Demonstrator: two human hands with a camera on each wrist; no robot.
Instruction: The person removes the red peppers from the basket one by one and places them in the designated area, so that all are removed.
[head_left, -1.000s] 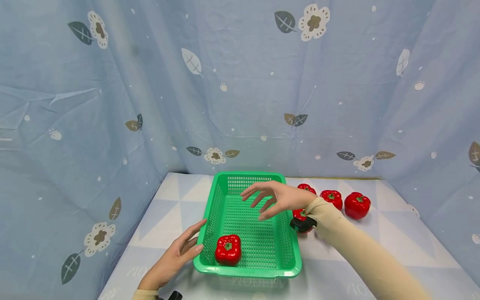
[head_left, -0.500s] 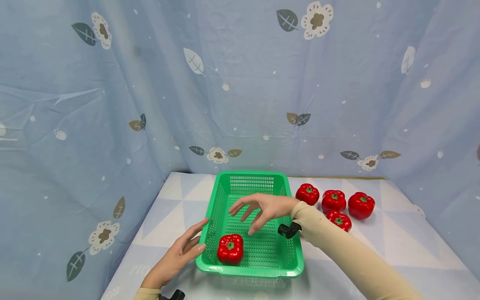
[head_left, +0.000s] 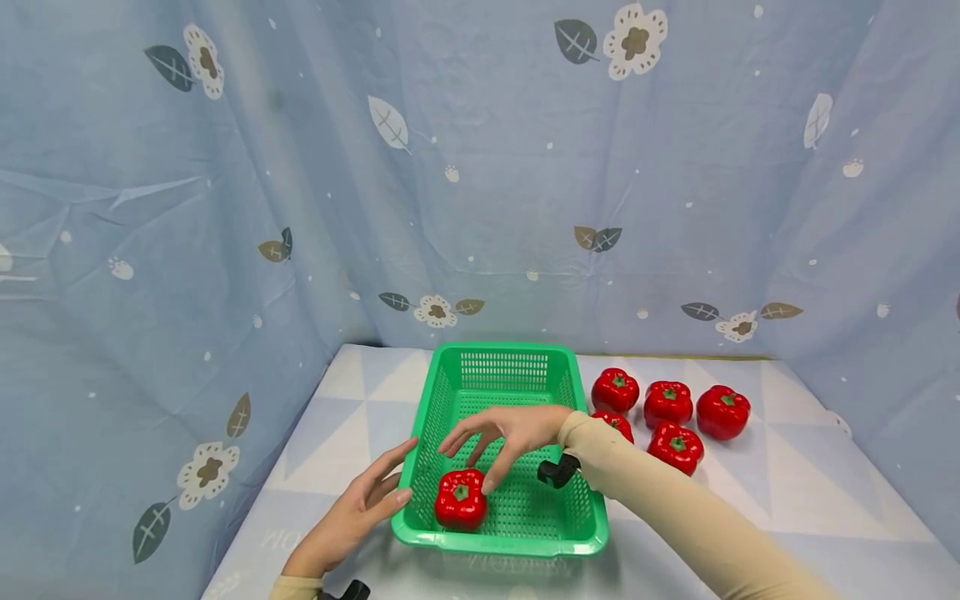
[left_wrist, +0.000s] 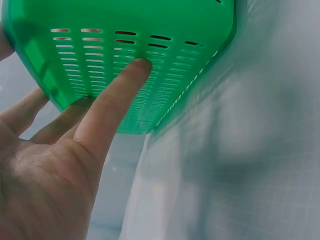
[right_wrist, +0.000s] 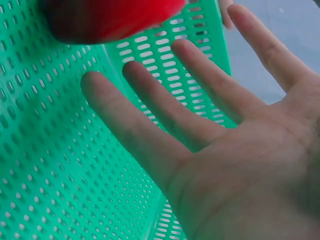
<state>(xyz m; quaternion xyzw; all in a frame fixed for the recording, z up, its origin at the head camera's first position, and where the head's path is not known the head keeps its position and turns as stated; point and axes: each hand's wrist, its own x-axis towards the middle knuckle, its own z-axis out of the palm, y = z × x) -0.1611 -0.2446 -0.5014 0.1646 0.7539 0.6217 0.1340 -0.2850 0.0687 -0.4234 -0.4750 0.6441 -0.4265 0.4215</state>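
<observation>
A red bell pepper [head_left: 461, 500] sits in the near left corner of a green plastic basket [head_left: 502, 546]. Over the basket, my right hand [head_left: 517, 429] spreads its fingers just behind and right of that pepper, thumb tip right at its side. In the right wrist view, the fingers [right_wrist: 215, 80] are extended and apart, with nothing in them, below the bell pepper [right_wrist: 115, 17]. My left hand [head_left: 352, 504] lies along the basket's left side. Its straight fingers [left_wrist: 107, 110] rest against the slotted outer wall [left_wrist: 165, 20] in the left wrist view.
Several more red bell peppers, including a far right one [head_left: 723, 412], stand on the table right of the basket; one [head_left: 615, 423] is partly hidden by my right sleeve. A patterned blue curtain [head_left: 495, 208] hangs behind and beside the table [head_left: 787, 475].
My right hand has moved left, toward me and down to the pepper in the basket, uncovering peppers on the right. The left hand stays at the basket's side. The view has shifted slightly.
</observation>
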